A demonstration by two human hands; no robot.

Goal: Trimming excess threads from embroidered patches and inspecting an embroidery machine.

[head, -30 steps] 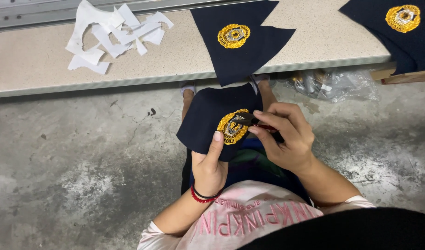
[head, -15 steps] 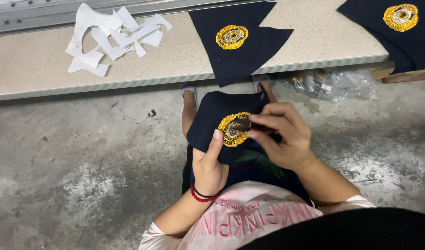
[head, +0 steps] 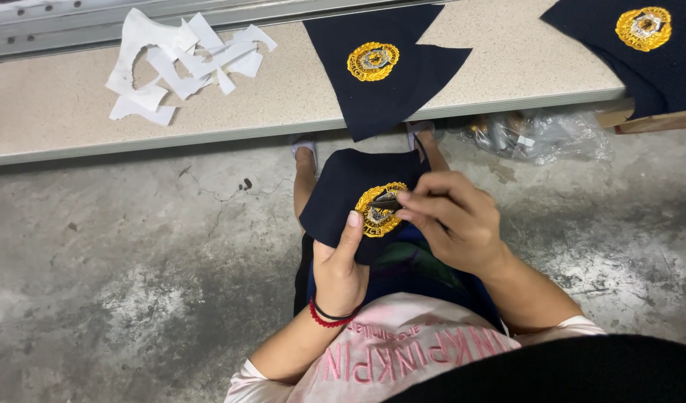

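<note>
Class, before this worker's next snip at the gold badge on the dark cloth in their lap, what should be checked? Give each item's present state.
1. Left hand grips the cloth piece, thumb beside the badge: ok.
2. Right hand holds a small dark tool at the badge: ok.
3. Tool tip placement on the stitching: cannot tell, too small.
4. Left thumb clear of the tip: ok, though close.
5. Cloth spread flat: not ok, it curves over the knees.
6. Paper scraps lie apart on the bench: ok.

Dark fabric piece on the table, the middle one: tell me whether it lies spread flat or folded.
Spread flat: the navy piece shows its whole gold badge, its point overhanging the table edge.
</note>
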